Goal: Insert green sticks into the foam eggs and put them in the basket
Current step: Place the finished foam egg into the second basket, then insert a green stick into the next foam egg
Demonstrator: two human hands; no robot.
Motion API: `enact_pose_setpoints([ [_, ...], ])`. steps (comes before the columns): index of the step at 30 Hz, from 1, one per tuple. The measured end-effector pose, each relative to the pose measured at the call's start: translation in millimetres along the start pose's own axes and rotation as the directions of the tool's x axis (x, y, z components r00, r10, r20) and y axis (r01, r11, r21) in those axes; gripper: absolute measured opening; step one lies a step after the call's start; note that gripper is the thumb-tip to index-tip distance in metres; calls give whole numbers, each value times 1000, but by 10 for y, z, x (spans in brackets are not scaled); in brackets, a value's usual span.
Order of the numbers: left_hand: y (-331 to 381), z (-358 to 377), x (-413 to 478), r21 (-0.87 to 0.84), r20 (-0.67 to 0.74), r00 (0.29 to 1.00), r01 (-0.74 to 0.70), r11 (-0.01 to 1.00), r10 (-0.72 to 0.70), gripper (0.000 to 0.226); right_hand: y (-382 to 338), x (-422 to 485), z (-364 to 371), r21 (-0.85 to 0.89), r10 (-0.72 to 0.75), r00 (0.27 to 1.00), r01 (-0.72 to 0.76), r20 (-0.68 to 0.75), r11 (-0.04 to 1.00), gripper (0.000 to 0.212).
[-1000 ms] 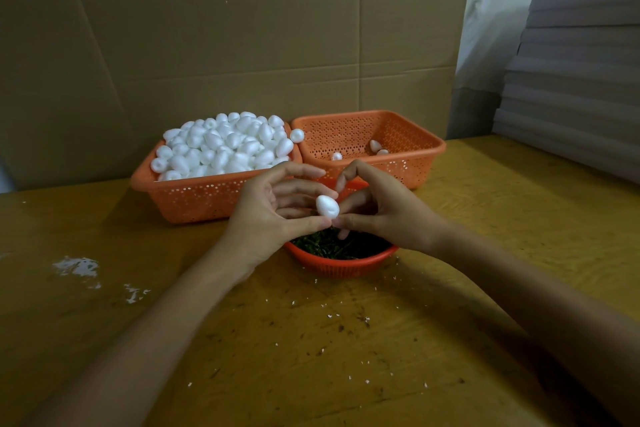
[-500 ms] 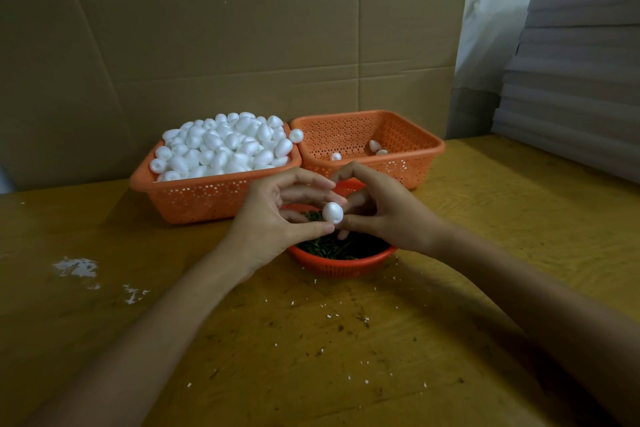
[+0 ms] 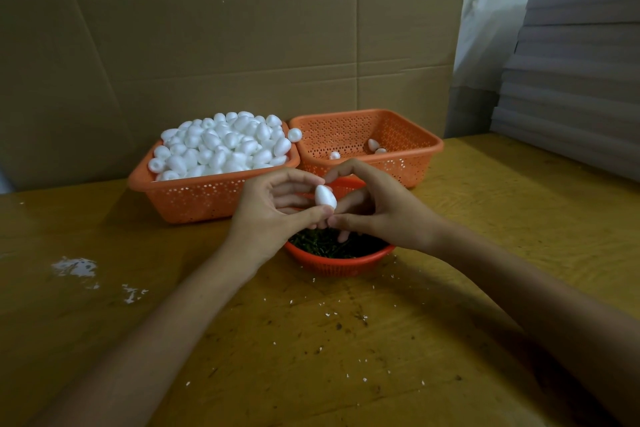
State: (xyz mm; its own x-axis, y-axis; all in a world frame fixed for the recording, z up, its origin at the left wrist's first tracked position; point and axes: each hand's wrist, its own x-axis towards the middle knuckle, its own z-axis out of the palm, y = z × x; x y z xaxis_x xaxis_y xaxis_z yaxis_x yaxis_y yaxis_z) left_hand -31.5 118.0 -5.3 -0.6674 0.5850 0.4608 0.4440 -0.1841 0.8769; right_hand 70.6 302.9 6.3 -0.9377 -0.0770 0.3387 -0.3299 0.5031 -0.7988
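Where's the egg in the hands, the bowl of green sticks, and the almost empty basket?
foam egg (image 3: 325, 196): head view, middle of its white side.
bowl of green sticks (image 3: 337, 265): head view, front orange wall.
almost empty basket (image 3: 346, 130): head view, inner back wall.

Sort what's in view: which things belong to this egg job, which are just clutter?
Job: foam egg in left hand, right hand at it; green sticks in round basket; full egg basket; nearly empty basket.
Lying about: foam crumbs; cardboard wall; grey boards.

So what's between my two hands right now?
One white foam egg, pinched by the left hand, with the right hand close beside it, in the head view.
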Motion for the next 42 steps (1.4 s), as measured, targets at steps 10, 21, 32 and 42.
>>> enact_pose_setpoints([
  [10, -29, 38, -24, 56, -5, 997, -76, 996, 76, 47, 44, 16, -36, 52, 29, 995, -25, -95, 998, 36],
  [21, -103, 200, -251, 627, 488, 680, -709, 322, 547, 36, 260, 30, -482, 74, 109, 780, -81, -616, 994, 25],
  [32, -126, 257, -305, 612, 632, 563, -784, 103, 532, 37, 562, -3, -612, -53, 122, 673, -233, -729, 971, 15],
  [42, -146, 256, -311, 616, 633, 575, -780, 112, 519, 35, 574, 22, -613, -60, 116, 646, -243, -754, 968, 13],
])
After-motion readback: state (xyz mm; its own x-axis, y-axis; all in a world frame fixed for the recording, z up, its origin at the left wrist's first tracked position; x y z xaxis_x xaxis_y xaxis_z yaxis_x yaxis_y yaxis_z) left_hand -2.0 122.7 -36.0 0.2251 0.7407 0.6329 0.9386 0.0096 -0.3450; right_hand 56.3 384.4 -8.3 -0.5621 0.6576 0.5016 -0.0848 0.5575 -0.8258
